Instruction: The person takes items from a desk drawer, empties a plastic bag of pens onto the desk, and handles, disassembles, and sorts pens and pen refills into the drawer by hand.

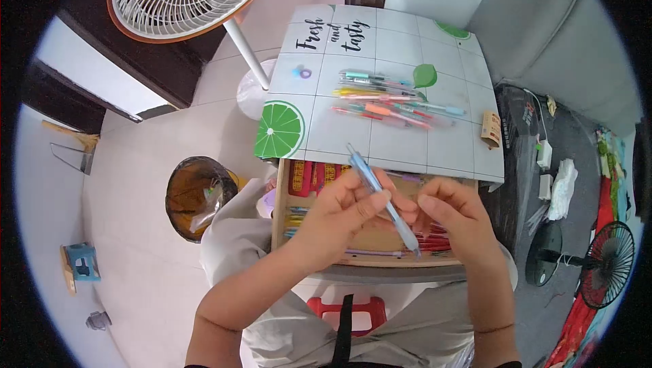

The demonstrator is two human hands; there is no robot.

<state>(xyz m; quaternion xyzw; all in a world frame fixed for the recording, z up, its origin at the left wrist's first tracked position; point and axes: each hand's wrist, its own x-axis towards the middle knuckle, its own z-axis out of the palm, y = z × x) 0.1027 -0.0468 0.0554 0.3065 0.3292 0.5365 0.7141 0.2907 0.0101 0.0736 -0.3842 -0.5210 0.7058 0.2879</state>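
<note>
A light-blue pen (399, 224) slants across the fingers of my left hand (336, 222), which is closed on it above the drawer. Close beside it, my right hand (462, 222) has thumb and forefinger pressed together; what they hold, if anything, is too small to make out. Below both hands the wooden drawer (278, 232) stands pulled out, with red packets (299, 176) at its back left and several pens and red sticks partly hidden by my hands. On the tabletop (326, 130) behind lies a loose heap of colourful pens (387, 106).
A small purple ring-shaped item (305, 74) and a brown carton piece (491, 130) lie on the tabletop. A white standing fan (248, 52) rises at the back left. A lined waste bin (197, 198) stands left of my legs, a red stool (346, 310) below, a black fan (604, 266) right.
</note>
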